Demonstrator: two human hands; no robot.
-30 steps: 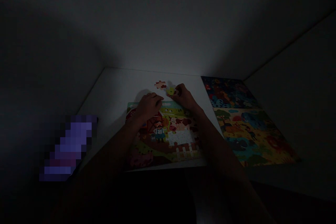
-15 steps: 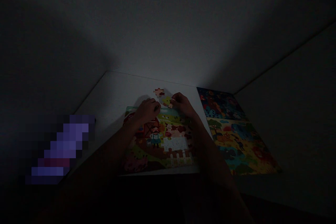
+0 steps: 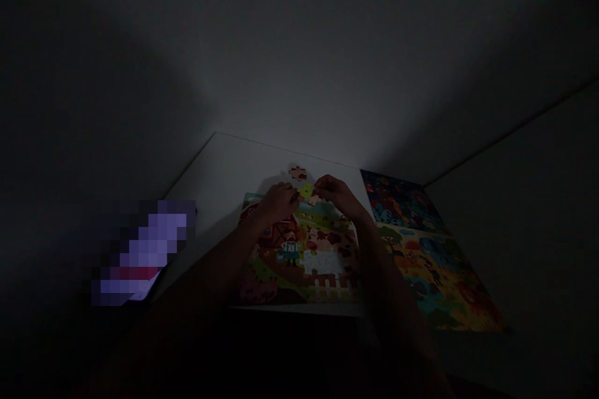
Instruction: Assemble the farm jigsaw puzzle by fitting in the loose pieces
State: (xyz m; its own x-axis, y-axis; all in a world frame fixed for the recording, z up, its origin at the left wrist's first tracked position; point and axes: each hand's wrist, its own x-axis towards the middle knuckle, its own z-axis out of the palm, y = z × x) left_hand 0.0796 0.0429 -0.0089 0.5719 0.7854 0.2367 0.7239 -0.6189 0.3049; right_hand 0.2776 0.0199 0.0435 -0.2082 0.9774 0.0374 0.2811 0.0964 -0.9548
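Note:
Above the far edge of a farm jigsaw puzzle (image 3: 306, 222), a yellow-green puzzle piece (image 3: 306, 191) is between my two hands. My right hand (image 3: 336, 194) pinches its right side. The curled fingers of my left hand (image 3: 281, 201) meet its left edge, closed on it as far as the dim light shows. Beyond them lies a loose pink and brown puzzle piece (image 3: 297, 173) on the white table (image 3: 224, 168). The puzzle has a pale gap (image 3: 324, 264) under the cow and right of the farmer figure. My forearms cover parts of the puzzle's sides.
Two more puzzle pictures lie at the right: a dark blue one (image 3: 397, 196) at the back and a yellow savanna one (image 3: 440, 274) in front. A blurred bright purple screen-like object (image 3: 154, 243) is at the left. A pale wall (image 3: 290, 75) rises behind the table.
The view has shifted, so the scene sits further right. My left fingers have come up to the yellow-green piece, which the right hand held before, and the piece has turned somewhat.

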